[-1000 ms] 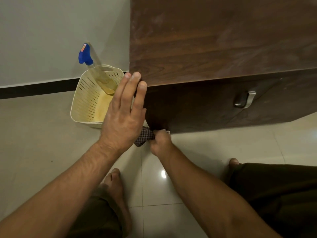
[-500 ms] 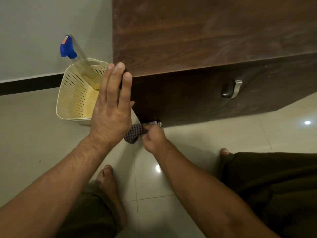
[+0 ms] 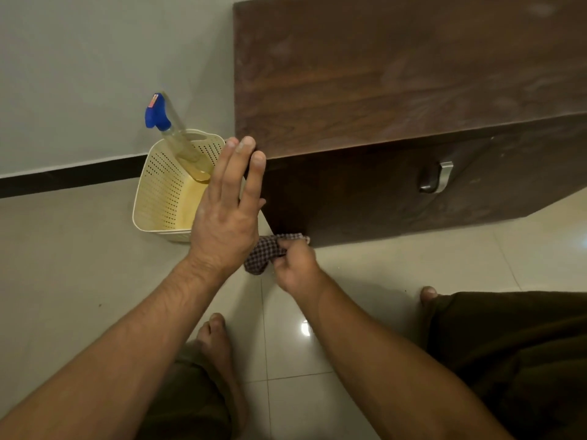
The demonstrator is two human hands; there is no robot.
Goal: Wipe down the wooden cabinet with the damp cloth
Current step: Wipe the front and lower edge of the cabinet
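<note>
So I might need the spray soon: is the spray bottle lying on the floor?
No, the spray bottle stands tilted inside the cream basket beside the cabinet.

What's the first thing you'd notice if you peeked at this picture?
The big dark wooden cabinet fills the top right, with the left hand flat against its corner. Low down at the cabinet's foot, the right hand grips a checked cloth. To the left, against the wall, a cream basket holds a spray bottle with a bright blue top.

One cabinet [image 3: 397, 74], cloth [image 3: 266, 252], basket [image 3: 158, 185], bottle [image 3: 178, 138].
</note>
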